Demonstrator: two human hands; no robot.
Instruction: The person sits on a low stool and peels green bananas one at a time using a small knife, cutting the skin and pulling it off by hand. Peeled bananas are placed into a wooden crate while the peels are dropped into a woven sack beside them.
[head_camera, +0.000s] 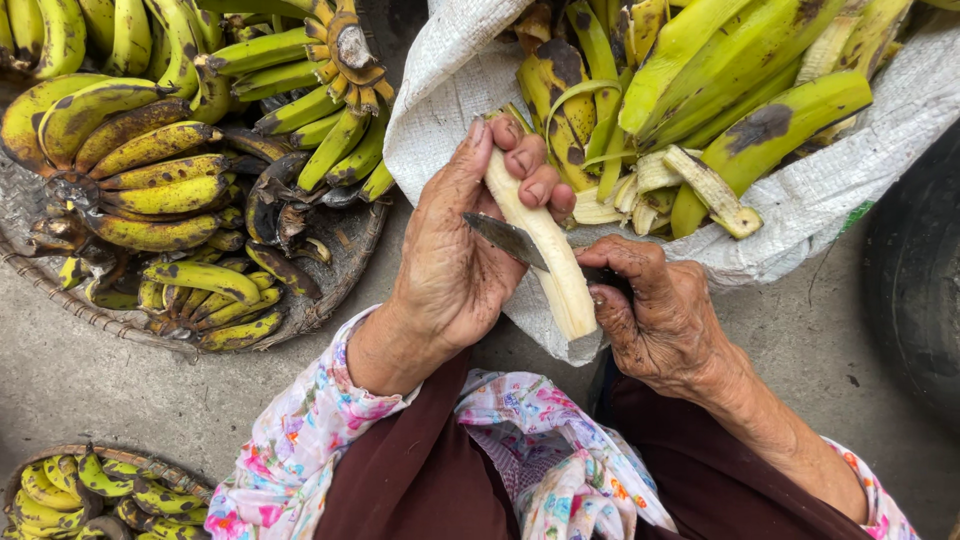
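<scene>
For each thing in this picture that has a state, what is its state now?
Left hand: holds the peeled banana.
Peeled banana: fully peeled, pale.
Right hand: grips the knife.
Knife: blade against the banana.
White sack: open, holding peels.
Woven tray: loaded with unpeeled bunches.

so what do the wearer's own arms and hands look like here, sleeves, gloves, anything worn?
Both hands are bare: no gloves, and no rings or watch that show. The left hand and right hand carry dark smudges, and the skin is creased. Each forearm comes out of a pale sleeve with a pink, blue and green flower print, the left sleeve pushed up; the right sleeve shows only at the frame corner.
</scene>
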